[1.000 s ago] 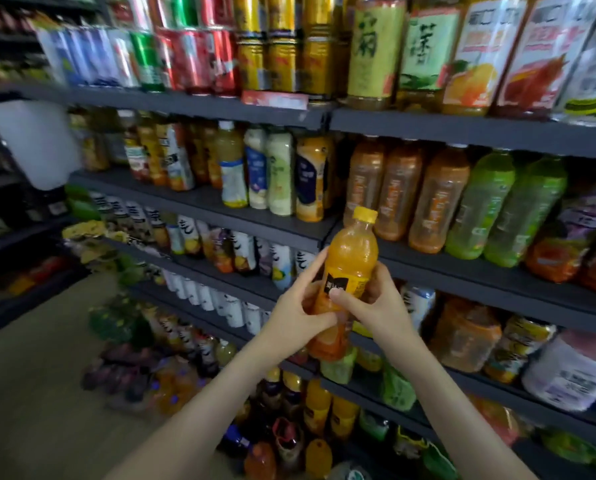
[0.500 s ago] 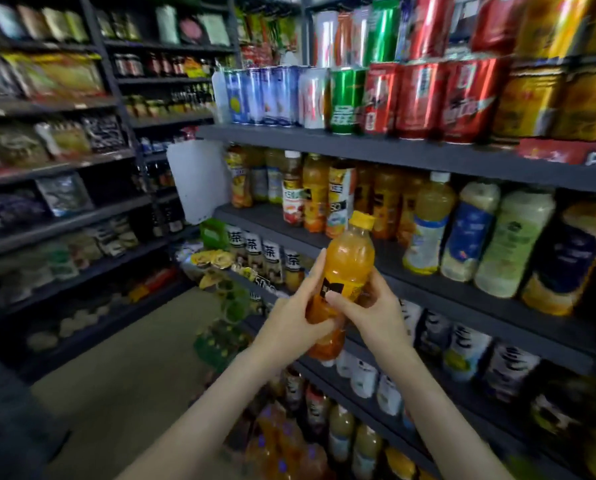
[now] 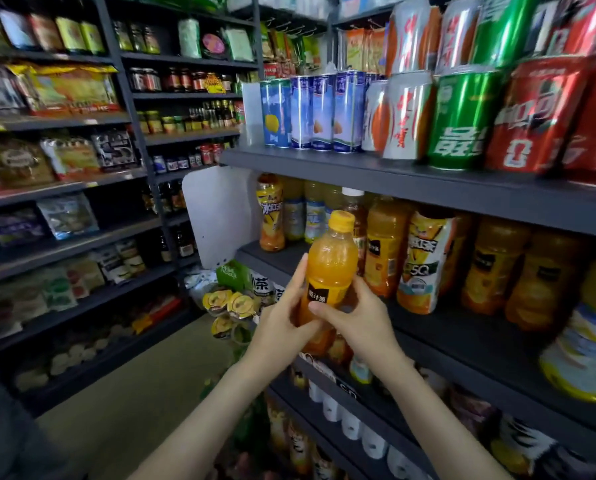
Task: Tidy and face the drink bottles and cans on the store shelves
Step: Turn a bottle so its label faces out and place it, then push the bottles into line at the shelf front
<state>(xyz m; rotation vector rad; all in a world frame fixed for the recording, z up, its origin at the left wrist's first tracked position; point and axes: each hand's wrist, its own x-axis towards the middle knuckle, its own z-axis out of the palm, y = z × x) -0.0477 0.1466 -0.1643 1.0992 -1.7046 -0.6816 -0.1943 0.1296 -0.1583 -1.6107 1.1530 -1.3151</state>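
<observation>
before the shelf (image 3: pixel 456 336), left hand (image 3: pixel 281 329) and right hand (image 3: pixel 360 327) share a curled grip on one orange bottle (image 3: pixel 331 263).

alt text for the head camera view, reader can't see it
A left hand and right hand grip the lower half of an upright orange juice bottle with a yellow cap, held before dark store shelves. Orange and yellow drink bottles stand behind it, with cans on the shelf above.
</observation>
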